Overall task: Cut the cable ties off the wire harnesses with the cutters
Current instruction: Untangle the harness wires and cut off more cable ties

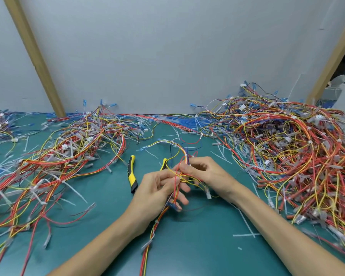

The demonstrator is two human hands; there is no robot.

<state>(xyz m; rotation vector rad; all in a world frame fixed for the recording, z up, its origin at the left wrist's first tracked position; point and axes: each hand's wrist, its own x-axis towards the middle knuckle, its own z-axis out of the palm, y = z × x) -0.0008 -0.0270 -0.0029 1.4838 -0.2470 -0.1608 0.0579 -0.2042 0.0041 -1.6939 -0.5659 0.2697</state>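
Observation:
A wire harness [168,143] of red, yellow and white wires runs from the mat's middle down between my two hands to the front edge. My left hand [157,191] grips its wires, fingers curled around the bundle. My right hand [200,172] pinches the same harness just above, near a white cable tie [186,155]. The cutters [132,174], with yellow and black handles, lie on the green mat [197,246] just left of my hands; one handle runs under the wires by my left hand. Neither hand touches them.
A big heap of harnesses [297,148] fills the right side of the mat. Another spread heap [64,156] covers the left. Cut white tie pieces [244,235] lie scattered on the mat. A grey wall with two wooden posts stands behind.

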